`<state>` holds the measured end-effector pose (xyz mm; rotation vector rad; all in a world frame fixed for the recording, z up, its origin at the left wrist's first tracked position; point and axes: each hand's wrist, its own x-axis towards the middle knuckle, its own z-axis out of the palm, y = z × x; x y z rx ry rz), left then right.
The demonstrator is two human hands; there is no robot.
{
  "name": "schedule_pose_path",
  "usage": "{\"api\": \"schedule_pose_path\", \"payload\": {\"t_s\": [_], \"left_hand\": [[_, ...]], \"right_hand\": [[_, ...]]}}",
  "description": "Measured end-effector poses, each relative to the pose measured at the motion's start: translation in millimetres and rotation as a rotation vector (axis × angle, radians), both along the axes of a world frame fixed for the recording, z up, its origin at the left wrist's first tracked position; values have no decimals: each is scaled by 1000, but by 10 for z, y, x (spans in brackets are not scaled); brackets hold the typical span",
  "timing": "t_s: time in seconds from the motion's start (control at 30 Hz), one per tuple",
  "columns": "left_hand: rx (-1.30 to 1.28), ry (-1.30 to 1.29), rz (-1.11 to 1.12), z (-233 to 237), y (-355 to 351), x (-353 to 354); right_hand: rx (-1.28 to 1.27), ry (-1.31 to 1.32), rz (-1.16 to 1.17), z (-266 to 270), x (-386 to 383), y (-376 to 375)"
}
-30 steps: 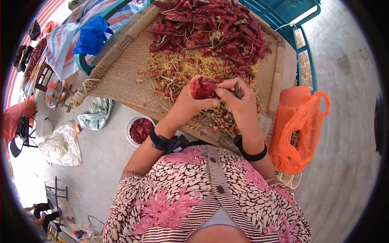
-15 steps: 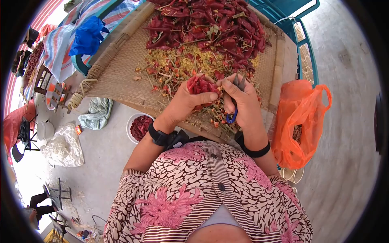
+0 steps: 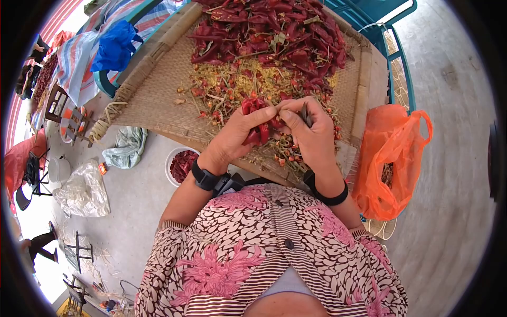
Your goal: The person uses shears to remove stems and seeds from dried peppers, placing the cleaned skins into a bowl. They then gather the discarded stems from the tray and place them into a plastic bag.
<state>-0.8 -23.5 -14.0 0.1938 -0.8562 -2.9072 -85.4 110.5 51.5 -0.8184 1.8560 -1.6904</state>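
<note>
Since half a second ago, the left hand [image 3: 235, 137] is being seen turned and lowered a little. Its thumb is now being stretched across to the right hand [image 3: 312, 138]. The blue handle loop that was showing below the right palm is no longer being shown.

A bunch of red chilies [image 3: 257, 136] is being gripped in the left hand, with the fingers being wrapped shut around it. One end of the bunch is being shown above the thumb and the other below the palm. The left thumb tip and the right fingertips are being pressed together at the top of the bunch.

A pair of scissors [image 3: 305, 113] is being held in the right hand, whose fingers are being kept closed about it. Only a dark sliver of blade is being shown between them, so whether the blades are apart cannot be told.

Both hands are being held just above the near part of the woven tray [image 3: 153, 98], over a litter of stems and yellow seeds [image 3: 237, 82]. The chili pile [image 3: 269, 37] is being carried on the far half of the tray. An orange bag [image 3: 393, 158] is being seen just beside the tray's right edge. A white bowl [image 3: 167, 165] with cut chili inside is being seen on the floor, near the tray's left corner. A black band is being worn on each wrist.
</note>
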Motion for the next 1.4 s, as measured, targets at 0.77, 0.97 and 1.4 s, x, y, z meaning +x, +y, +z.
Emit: {"api": "schedule_pose_path", "payload": {"t_s": [0.77,0.97,1.4], "left_hand": [[-294,-4,-96,-102,-78,26],[-366,43,-194,-81,-26,55],[91,-10,-76,-126,-29,-28]], "right_hand": [[157,-312,178,-116,-241,44],[-71,-1104,238,-342,-512,135],[899,718,-271,-199,-1283,243]]}}
